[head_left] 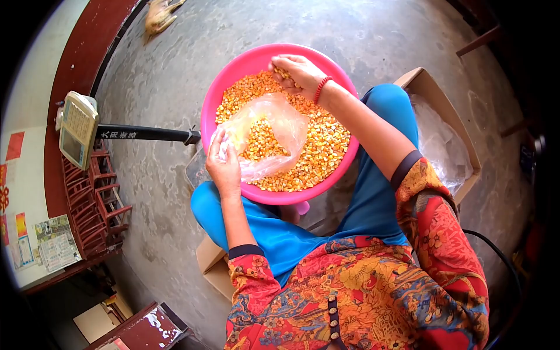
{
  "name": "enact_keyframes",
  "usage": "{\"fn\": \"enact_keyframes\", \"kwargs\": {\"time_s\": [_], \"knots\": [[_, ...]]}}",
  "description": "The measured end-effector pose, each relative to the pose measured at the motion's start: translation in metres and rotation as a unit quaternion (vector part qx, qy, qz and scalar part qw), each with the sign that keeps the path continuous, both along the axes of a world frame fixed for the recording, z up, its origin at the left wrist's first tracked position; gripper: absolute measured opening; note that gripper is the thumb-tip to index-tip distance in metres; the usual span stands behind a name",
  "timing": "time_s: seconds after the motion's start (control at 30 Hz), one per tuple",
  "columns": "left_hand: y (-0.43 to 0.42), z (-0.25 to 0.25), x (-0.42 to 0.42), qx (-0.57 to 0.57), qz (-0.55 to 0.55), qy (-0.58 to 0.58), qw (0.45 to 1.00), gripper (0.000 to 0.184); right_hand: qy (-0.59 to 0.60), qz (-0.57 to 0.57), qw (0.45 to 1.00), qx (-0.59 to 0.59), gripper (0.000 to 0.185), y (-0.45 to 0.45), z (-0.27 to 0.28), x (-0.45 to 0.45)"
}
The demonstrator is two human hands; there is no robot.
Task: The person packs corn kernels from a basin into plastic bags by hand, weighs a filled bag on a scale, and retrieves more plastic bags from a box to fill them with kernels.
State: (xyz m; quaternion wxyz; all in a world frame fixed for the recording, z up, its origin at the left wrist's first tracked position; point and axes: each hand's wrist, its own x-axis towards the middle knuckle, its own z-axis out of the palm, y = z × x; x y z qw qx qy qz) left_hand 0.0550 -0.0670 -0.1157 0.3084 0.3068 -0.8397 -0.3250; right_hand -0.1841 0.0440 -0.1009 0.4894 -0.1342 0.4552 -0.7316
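A pink basin [211, 111] full of loose corn kernels [326, 143] stands before my knees. My left hand [224, 166] grips the edge of a clear plastic bag [286, 116] at the basin's left side. The bag lies open over the corn, with kernels showing in it or through it. Above the far part of the basin, my right hand [296, 74] is curled round some corn kernels, which show between its fingers. A red bead bracelet [322, 88] circles the right wrist.
At the left stands a weighing scale's display [79, 129] on a black post [146, 133]. A cardboard box [466, 125] with clear plastic bags [437, 143] is to my right. An animal [158, 17] lies on the floor at the top left. Reddish stools [96, 198] stand by the wall.
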Motion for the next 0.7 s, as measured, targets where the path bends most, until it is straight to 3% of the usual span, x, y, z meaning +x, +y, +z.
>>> {"fn": "enact_keyframes", "kwargs": {"time_s": [0.13,0.23,0.3,0.33,0.37,0.5,0.57,0.6,0.67,0.7], "knots": [[0.001,0.002,0.000,-0.008,-0.001,-0.012,1.000,0.033,0.042,-0.017,0.991,-0.122,0.021,-0.003,0.039,0.027],[0.003,0.002,-0.001,0.016,0.005,-0.013,1.000,0.032,0.181,-0.024,0.977,-0.110,0.021,-0.015,0.046,0.059],[0.001,0.000,-0.001,0.014,0.002,-0.008,1.000,0.031,0.368,-0.030,0.916,-0.156,0.018,-0.027,0.022,0.078],[0.002,0.001,-0.002,0.014,0.002,-0.008,1.000,0.031,0.468,0.026,0.875,-0.121,0.017,-0.022,0.022,0.083],[0.003,0.002,-0.004,0.004,0.009,-0.005,1.000,0.031,0.620,0.070,0.781,0.001,0.015,-0.001,0.044,0.084],[0.008,0.009,-0.005,-0.001,0.018,0.001,1.000,0.030,0.690,0.021,0.716,-0.105,0.010,-0.009,0.018,0.083],[0.008,0.010,-0.002,-0.005,0.021,-0.006,1.000,0.031,0.590,-0.002,0.796,-0.134,0.008,-0.017,0.017,0.068],[0.006,0.007,-0.001,-0.004,0.013,0.002,1.000,0.031,0.576,-0.059,0.805,-0.134,0.007,-0.020,0.016,0.057],[0.005,0.006,-0.001,0.013,0.011,0.012,1.000,0.032,0.582,-0.127,0.802,-0.035,0.013,-0.018,0.009,0.030],[0.004,0.005,-0.001,0.013,0.011,0.012,1.000,0.032,0.642,-0.121,0.755,0.045,0.016,-0.019,-0.009,0.012]]}}
